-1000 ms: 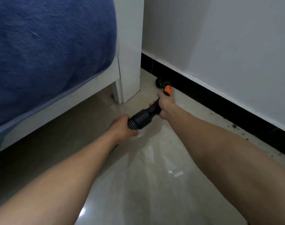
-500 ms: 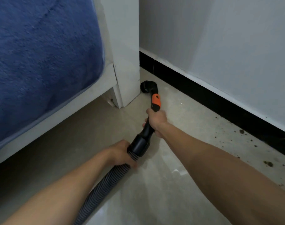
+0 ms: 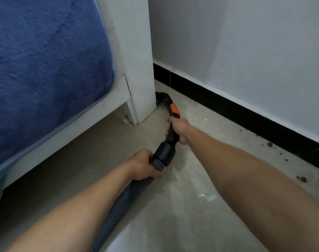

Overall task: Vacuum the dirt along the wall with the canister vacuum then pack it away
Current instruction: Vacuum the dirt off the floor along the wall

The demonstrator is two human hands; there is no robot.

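Firmly, our two hands curl around one vacuum: our right hand wraps the black wand below its one orange button, and our left hand grips the ribbed hose at the cuff. One nozzle sits on the floor just beside the white bed leg. Dirt speckles the floor's edge by the black skirting.

there is one view, from a camera worn on the person's head. it looks forward and down, low and quite near to the floor, toward the corner where the bed leg stands near the wall. the left forearm and the right forearm enter the wide picture from the bottom edge.
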